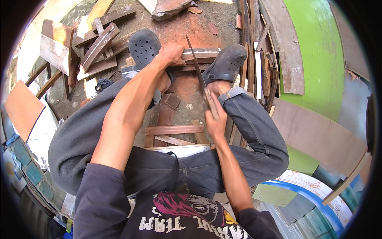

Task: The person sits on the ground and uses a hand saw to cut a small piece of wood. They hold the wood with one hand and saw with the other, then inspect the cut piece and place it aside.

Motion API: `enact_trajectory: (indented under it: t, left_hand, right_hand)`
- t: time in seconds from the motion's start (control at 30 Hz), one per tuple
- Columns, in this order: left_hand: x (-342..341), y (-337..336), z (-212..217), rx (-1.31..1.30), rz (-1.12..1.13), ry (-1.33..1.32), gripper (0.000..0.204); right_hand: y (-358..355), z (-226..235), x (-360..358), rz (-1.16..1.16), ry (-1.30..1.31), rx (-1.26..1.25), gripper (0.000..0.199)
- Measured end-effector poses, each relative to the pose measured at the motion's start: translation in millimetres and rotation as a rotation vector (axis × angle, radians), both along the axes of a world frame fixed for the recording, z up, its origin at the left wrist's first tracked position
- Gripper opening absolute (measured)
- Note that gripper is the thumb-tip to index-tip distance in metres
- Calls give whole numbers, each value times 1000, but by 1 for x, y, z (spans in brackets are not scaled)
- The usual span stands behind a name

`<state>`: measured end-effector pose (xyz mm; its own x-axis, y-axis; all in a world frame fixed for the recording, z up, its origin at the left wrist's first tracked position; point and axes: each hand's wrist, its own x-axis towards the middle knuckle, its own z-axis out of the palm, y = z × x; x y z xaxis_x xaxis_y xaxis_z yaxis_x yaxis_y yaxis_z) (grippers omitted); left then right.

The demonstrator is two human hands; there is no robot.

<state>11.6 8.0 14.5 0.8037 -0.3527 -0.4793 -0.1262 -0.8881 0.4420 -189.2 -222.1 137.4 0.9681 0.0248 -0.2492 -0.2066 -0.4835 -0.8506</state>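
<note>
A wooden plank (207, 56) lies at the frame's upper centre, crossed by a handsaw (197, 68). The left hand (172, 55) is closed on the plank's left end; the right hand (217, 119) grips the saw's handle. If the blade skips, it could nick the left hand or nearby right clog (230, 58).

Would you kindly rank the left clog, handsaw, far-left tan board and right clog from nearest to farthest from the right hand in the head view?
1. Handsaw, in the right hand.
2. Right clog, above the hand.
3. Left clog, upper left.
4. Tan board, far left.
</note>
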Motion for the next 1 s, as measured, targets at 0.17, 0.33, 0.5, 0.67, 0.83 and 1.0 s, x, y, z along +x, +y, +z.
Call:
enact_trajectory:
  t: [0.17, 0.33, 0.5, 0.67, 0.83, 1.0]
  left_hand:
    - [3, -7, 13, -46, 0, -39, 48]
    - [-2, 3, 12, 29, -3, 6, 48]
    - [4, -1, 3, 9, -5, 19, 48]
    - [3, -3, 20, -75, -30, -27, 48]
    - [0, 4, 12, 2, -3, 22, 49]
    - [4, -6, 9, -55, -4, -44, 45]
  right_hand:
    - [29, -30, 72, -24, -7, 35, 60]
    - [-17, 27, -44, 27, 13, 3, 62]
    - [8, -12, 22, 13, 0, 40, 59]
    - [26, -25, 64, -4, -27, 8, 60]
    - [-16, 37, -31, 0, 21, 35, 62]
    - [10, -10, 53, 16, 12, 58, 57]
